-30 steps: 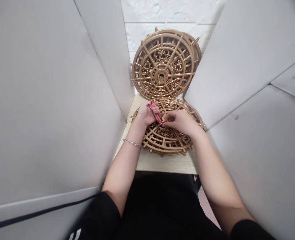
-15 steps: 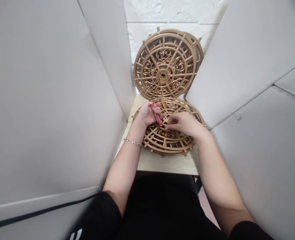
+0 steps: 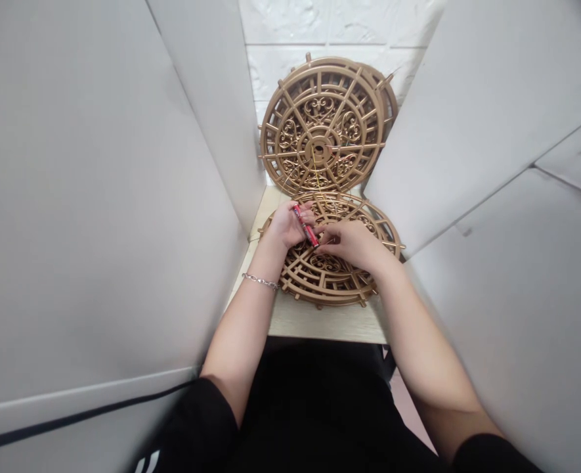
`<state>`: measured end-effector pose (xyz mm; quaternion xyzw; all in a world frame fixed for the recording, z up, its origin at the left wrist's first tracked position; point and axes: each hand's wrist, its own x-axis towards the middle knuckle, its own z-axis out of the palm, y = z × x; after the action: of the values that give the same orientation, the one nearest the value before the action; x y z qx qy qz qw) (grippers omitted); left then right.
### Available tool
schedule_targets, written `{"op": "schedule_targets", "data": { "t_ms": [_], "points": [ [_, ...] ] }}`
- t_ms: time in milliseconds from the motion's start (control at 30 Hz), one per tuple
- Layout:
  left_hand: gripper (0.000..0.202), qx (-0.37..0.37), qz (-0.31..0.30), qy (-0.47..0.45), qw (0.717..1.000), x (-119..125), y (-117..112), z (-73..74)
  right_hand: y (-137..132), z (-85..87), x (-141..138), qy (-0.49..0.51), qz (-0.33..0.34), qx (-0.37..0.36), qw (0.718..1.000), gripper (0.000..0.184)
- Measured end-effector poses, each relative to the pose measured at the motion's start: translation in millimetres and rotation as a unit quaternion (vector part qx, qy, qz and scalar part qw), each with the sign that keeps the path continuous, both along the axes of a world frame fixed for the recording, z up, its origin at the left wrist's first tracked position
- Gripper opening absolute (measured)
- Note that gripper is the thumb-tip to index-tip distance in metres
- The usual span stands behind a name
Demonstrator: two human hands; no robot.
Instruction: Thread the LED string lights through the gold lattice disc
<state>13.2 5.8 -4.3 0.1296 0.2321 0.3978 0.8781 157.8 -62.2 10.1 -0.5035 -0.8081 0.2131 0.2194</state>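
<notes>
One smooth grey-white panel (image 3: 98,197) rises at the far left, close to the left arm, so the elbow is best tucked in and the motion left to the wrist. That wrist wears a silver chain bracelet (image 3: 259,281); its links might snag on the short pegs around the disc rims and should ride clear of them. The left hand (image 3: 285,226) is turned palm up, half-curled fingers grasping a slim red cylindrical stick (image 3: 306,226) of unclear material, which slants above a flat-lying stack of gold-coloured round openwork discs (image 3: 327,284). So loose a cradle gives a good view, though a little thumb pressure would probably stop the stick rolling into the gaps below. Behind it, an upright stack of similar gold-coloured openwork discs (image 3: 308,151) leans against a white brick-patterned wall (image 3: 285,23), and a thin yellow strand (image 3: 316,167) runs down from its hub; any pull on that strand should be gentle. The right hand (image 3: 350,243) is bent, thumb and forefinger nearly meeting just beside the stick's lower end; whether they touch it or pinch something fine, I cannot tell. Small fingertip movements, with the forearm steady, would suit this work best.
</notes>
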Motion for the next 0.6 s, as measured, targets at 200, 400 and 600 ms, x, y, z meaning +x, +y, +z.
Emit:
{"op": "schedule_targets", "data": {
  "t_ms": [200,400,600],
  "points": [
    [0.026,0.012,-0.006,0.000,1.000,0.4,0.2,0.0,0.8,-0.7,-0.5,-0.008,-0.004,0.019,1.000,0.009],
    [0.027,0.030,0.005,0.050,0.998,0.9,2.7,-0.6,2.6,-2.5,-2.7,-0.088,-0.048,0.065,0.993,0.015],
    [0.026,0.082,0.015,0.134,0.987,1.4,3.5,-0.4,2.5,-3.2,-0.6,-0.126,-0.053,0.082,0.987,0.017]
  ]
}}
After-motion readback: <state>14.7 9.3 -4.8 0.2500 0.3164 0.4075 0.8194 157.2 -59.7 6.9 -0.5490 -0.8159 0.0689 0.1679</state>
